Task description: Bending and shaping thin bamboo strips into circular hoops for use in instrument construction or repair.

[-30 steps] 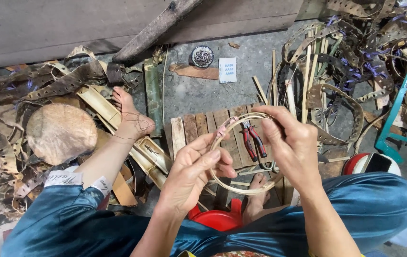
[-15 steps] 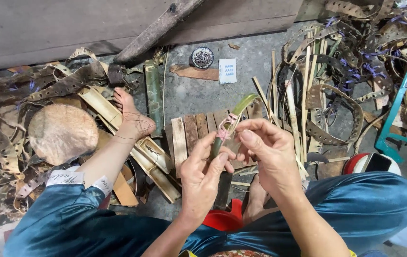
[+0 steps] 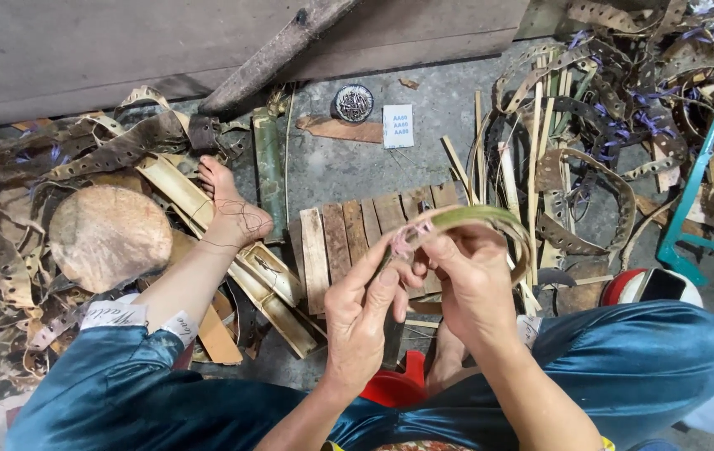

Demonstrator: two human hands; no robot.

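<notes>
- Hands at picture centre, seen from above by a seated person in blue trousers: left hand and right hand meet over a bent green bamboo strip.
- Right-hand fingers are clenched round the strip; left thumb and forefinger pinch its near end, where a pinkish thread is wound. How the thread is fastened cannot be made out.
- From the hands, the strip curves toward 3 o'clock and disappears behind the right hand, so its full loop is hidden.
- Beneath the hands lies a small slatted wooden board, partly covered by them.
- At 9 o'clock a bare foot rests on split bamboo; beyond it sits a round wooden block.
- At 12 o'clock, a small round tin sits on the concrete floor.
- At 3 o'clock a teal frame is cut off by the edge.
- Compared with half a second ago, the strip now arcs over the right hand instead of standing up between the fingers.
</notes>
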